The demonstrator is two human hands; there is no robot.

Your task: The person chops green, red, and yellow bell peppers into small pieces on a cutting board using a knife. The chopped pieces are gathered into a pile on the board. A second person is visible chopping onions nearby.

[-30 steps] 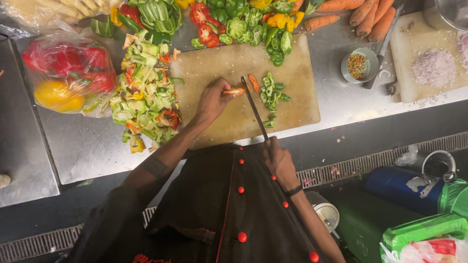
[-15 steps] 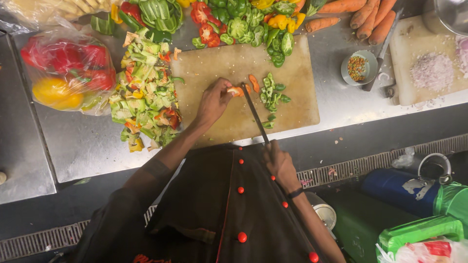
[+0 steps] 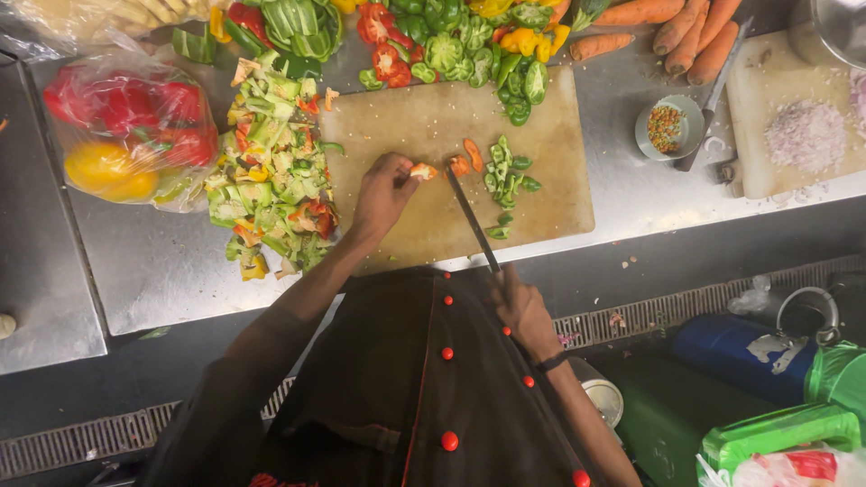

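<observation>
The left hand [image 3: 383,194] pinches a small orange pepper piece [image 3: 422,170] at the cutting board [image 3: 541,198] centre; the right hand [image 3: 521,311] grips the knife [image 3: 471,216] by its handle at the bench's near edge. The piece looks light, slick and soft, best held by its sides.

Carrots [image 3: 678,34], bagged peppers [image 3: 126,135], minced onion [image 3: 805,135], spice bowl [image 3: 668,127].

A worn, matt wooden cutting board [image 3: 541,171] lies on a dull, scuffed steel counter [image 3: 162,261] beside a glossy plastic bag [image 3: 126,135].
</observation>
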